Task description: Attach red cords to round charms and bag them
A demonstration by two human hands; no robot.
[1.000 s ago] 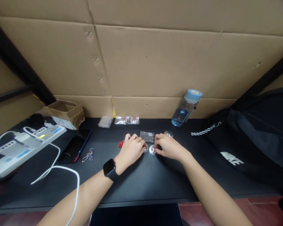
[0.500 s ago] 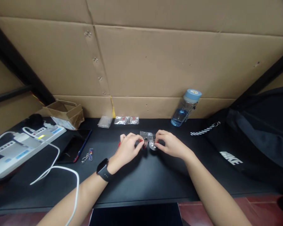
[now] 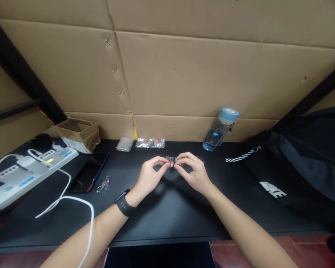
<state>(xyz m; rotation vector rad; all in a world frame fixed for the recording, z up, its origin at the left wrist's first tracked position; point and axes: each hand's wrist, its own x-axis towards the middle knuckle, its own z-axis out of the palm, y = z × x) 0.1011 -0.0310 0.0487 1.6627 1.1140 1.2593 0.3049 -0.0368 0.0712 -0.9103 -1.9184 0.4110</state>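
Note:
My left hand (image 3: 151, 174) and my right hand (image 3: 194, 172) meet just above the black table (image 3: 178, 212). Left thumb and fingertips pinch a small clear, round piece with red on it, resembling a suction cup (image 3: 171, 164). My right fingertips close on a similar piece right against it, mostly hidden by the fingers. Some clear plastic wrapping (image 3: 168, 158) shows behind the fingertips. A dark watch (image 3: 123, 203) is on my left wrist. Past the right hand, part of a small round thing shows, too covered to name.
Clear packets with red-marked discs (image 3: 150, 143) and a plastic bag (image 3: 124, 144) lie at the back. Left are a cardboard box (image 3: 85, 136), power strip (image 3: 30, 178), tablet (image 3: 86, 175), key ring (image 3: 107, 183) and white cable (image 3: 91, 223). Right are a bottle (image 3: 220, 128), striped strap (image 3: 241, 155) and black bag (image 3: 298, 167).
My right hand has moved left toward my left hand. The two round pieces, apart before, are now together between my fingertips.

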